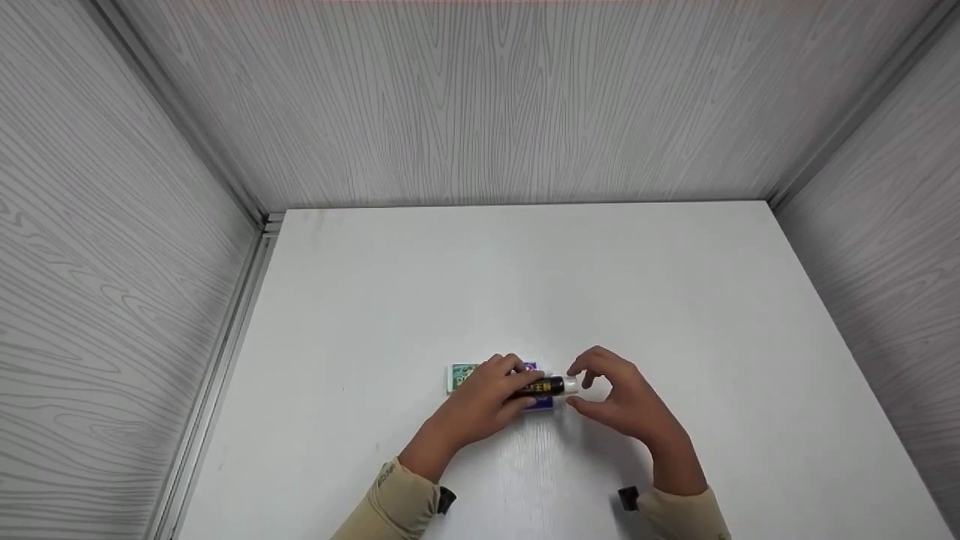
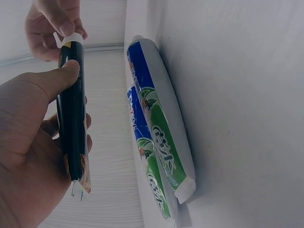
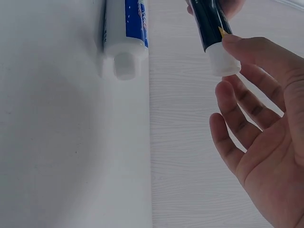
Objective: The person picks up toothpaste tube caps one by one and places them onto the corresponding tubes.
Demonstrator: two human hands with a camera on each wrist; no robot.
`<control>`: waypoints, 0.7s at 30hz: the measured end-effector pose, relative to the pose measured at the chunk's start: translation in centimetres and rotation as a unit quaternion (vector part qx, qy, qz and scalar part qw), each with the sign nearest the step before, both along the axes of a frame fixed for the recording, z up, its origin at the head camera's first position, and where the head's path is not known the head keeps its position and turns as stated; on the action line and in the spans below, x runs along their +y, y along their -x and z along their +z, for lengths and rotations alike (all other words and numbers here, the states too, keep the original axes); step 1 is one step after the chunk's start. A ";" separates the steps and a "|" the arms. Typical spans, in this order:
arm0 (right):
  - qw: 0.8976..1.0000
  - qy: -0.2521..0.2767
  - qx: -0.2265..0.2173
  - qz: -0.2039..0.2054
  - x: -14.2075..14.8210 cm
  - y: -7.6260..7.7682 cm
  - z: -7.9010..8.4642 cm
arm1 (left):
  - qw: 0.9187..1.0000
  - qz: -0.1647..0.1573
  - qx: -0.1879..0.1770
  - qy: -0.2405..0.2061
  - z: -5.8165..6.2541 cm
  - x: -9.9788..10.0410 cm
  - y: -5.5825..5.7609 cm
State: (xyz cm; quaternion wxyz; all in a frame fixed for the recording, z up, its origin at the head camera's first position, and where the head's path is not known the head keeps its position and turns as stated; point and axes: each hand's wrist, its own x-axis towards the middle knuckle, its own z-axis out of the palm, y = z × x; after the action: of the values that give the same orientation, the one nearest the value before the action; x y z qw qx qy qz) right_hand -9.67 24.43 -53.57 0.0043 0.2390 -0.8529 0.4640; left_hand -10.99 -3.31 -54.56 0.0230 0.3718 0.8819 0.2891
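Observation:
In the left hand (image 1: 484, 394) is a black toothpaste tube (image 2: 72, 109) with a white cap (image 3: 222, 59), gripped between the thumb and the fingers. The right hand (image 1: 619, 394) is at the cap end, thumb and forefinger on either side of the cap with a small gap in the head view. Its other fingers are spread apart in the right wrist view. Below the held tube, two blue, green and white toothpaste tubes (image 2: 164, 118) lie side by side on the white table (image 1: 360, 300); the left hand partly hides them in the head view.
Grey wood-grain panels (image 1: 480, 105) stand behind the table and at both sides. A metal rail (image 1: 214, 382) runs along the left edge. Dark wrist devices (image 1: 628, 498) show at both sleeves.

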 end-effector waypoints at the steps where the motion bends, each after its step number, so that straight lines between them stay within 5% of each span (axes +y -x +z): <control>1: 1.000 0.001 0.001 0.000 0.0 0.0 -0.1 | 1.000 0.000 0.000 0.000 0.0 0.0 0.0; 9: 1.000 -0.003 0.007 0.006 0.0 0.0 -0.3 | 1.000 0.000 -0.006 -0.006 0.1 0.1 -0.1; 21: 0.997 -0.046 -0.057 -0.001 0.2 0.0 -0.3 | 1.000 0.001 -0.011 -0.002 -0.1 -0.1 -0.1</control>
State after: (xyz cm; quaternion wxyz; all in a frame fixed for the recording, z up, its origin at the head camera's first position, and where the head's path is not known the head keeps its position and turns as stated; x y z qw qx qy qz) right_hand -9.71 24.61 -53.84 -0.0545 0.2109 -0.8725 0.4373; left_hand -10.87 -3.37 -54.62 0.0322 0.3678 0.8813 0.2949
